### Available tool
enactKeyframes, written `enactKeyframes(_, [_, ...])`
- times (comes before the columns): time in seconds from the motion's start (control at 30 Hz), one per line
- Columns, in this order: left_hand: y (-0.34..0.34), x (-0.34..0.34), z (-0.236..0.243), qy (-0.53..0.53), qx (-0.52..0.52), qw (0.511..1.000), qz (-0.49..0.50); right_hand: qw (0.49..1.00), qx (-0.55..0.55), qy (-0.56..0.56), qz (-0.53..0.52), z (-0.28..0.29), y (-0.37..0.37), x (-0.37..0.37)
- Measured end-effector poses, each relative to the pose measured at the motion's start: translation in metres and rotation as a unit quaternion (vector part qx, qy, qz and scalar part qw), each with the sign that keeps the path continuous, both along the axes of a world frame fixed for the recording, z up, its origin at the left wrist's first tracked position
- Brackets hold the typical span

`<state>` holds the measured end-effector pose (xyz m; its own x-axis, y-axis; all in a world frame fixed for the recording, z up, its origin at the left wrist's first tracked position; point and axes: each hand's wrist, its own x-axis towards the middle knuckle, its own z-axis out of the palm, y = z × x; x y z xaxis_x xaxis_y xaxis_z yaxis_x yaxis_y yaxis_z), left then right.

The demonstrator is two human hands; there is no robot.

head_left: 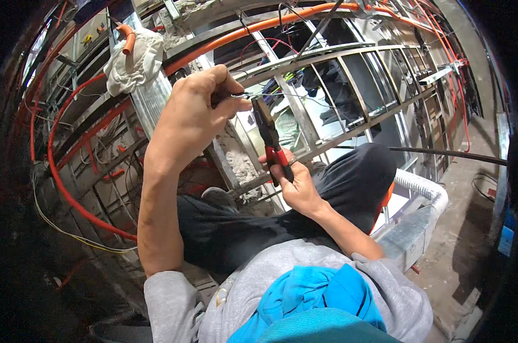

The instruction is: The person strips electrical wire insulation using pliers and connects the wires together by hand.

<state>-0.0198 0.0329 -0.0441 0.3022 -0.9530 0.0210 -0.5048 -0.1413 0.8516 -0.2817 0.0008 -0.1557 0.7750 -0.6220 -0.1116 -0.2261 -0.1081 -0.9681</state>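
Pliers [271,138] with red-and-black handles and dark metal head fill the grip of the right hand [300,190]; beside that head, the left hand [197,102] narrowly pinches thin dark wire [279,93], best held steady, square to the jaws.

From the wearer's head, we look steeply down through one upright fisheye view. The blue cloth [293,291] is closest at the bottom, the left hand [199,100] and right hand [298,191] near the middle, and metal framing [296,110] farther off, bending toward the view's dark rim.
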Motion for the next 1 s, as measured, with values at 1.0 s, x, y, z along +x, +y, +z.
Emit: enactKeyframes(1.0, [-0.005,-0.003,-0.005,0.007,0.018,1.0,0.005,0.999,-0.029,-0.045,-0.007,-0.021,0.0,0.016])
